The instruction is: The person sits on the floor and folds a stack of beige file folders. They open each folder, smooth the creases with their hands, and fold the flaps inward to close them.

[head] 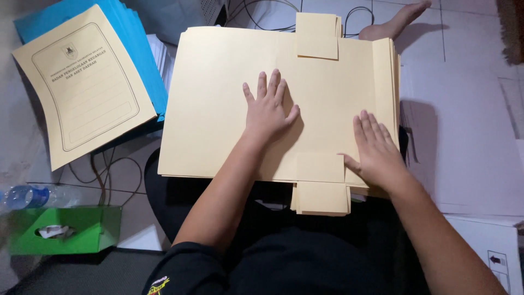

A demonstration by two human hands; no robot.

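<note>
A printed cream folder (82, 82) lies on blue folders (139, 49) to the left, with a green tissue box (65, 229) and a plastic bottle (27, 196) below them on the tiled floor (464, 38). Cables (109, 175) run underneath. The stack of cream folders (218, 98) rests across the person's lap; the left hand (267, 106) lies flat at its middle, fingers spread, and the right hand (376, 147) presses open-palmed near its right edge. Neither hand grips anything.
</note>
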